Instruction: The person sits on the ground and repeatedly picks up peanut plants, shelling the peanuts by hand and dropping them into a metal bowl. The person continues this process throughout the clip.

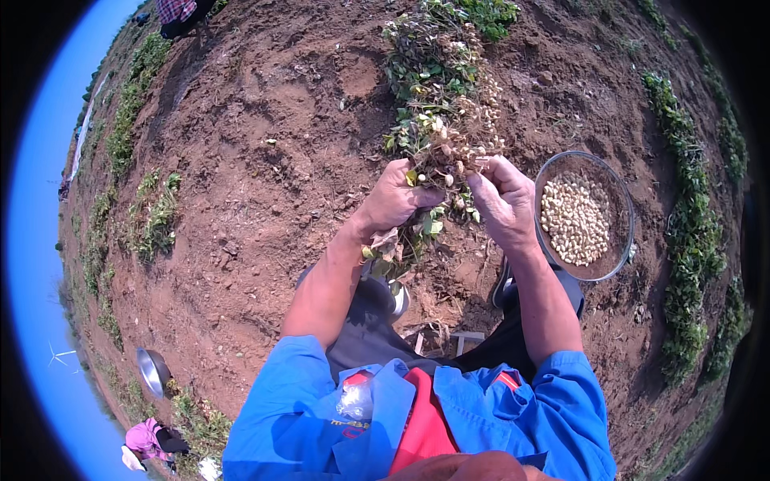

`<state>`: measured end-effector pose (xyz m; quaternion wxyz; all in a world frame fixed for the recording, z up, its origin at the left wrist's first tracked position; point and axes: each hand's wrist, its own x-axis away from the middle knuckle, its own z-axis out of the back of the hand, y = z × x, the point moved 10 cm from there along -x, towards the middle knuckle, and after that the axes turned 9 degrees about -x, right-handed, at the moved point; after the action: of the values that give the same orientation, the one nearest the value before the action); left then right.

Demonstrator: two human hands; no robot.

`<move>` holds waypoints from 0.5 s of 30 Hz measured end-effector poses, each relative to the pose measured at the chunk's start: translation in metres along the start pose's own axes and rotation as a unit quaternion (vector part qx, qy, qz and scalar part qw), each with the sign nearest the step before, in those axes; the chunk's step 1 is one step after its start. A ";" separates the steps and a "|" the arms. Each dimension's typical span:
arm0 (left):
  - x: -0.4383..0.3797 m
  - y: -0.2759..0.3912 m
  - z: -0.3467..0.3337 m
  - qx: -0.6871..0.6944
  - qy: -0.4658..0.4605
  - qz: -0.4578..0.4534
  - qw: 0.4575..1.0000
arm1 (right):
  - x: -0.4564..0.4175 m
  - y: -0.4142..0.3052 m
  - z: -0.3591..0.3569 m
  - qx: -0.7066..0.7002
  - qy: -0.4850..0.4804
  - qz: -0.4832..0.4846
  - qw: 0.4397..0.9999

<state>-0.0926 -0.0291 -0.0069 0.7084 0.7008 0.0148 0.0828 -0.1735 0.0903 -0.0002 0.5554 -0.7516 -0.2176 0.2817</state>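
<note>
My left hand (402,195) is closed around the stems of an uprooted peanut plant (394,249), whose leaves hang below the wrist toward my feet. Pods and roots of the plant spread between both hands. The fingertips of my right hand (502,195) pinch at the root end, beside a few peanut pods (449,180); what exactly lies between the fingers is partly hidden. Just right of my right forearm, a round basin with a clear rim (631,207) stands on the soil and holds many pale peanuts (574,222).
Pulled peanut plants (433,78) lie in a row ahead of my hands. Green plant rows run at right (692,270) and left (129,108). A metal bowl (154,373) rests at lower left, near a crouching person (147,438). Another person (177,12) is at upper left.
</note>
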 end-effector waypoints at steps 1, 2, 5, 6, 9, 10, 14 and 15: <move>0.000 0.003 0.000 -0.010 0.010 -0.003 1.000 | 0.000 0.007 0.002 -0.025 -0.005 -0.021 0.999; -0.002 0.009 0.001 -0.043 0.020 -0.045 0.998 | 0.001 0.013 0.002 -0.049 -0.010 -0.042 0.998; 0.001 0.014 0.007 -0.066 0.059 -0.077 0.993 | 0.001 0.010 -0.009 -0.215 -0.028 -0.091 0.972; 0.002 0.010 0.020 -0.096 0.086 -0.070 0.989 | 0.001 0.005 -0.008 -0.279 -0.037 -0.104 0.954; 0.008 -0.012 0.076 -0.032 0.161 -0.061 0.985 | -0.003 -0.019 0.020 -0.304 -0.036 -0.072 0.949; 0.016 -0.003 0.087 -0.073 0.190 -0.081 0.976 | -0.006 -0.027 0.043 -0.229 -0.005 -0.025 0.973; 0.057 0.037 0.118 -0.272 0.307 -0.136 0.902 | -0.002 -0.062 0.160 0.077 0.222 0.083 0.968; 0.061 0.025 0.126 -0.151 0.337 -0.073 0.926 | 0.002 -0.072 0.192 0.178 0.277 0.116 0.937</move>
<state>-0.0180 -0.1457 0.0262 0.7629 0.5133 0.2915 0.2637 -0.3005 0.2495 0.0256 0.6817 -0.7090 0.0870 0.1582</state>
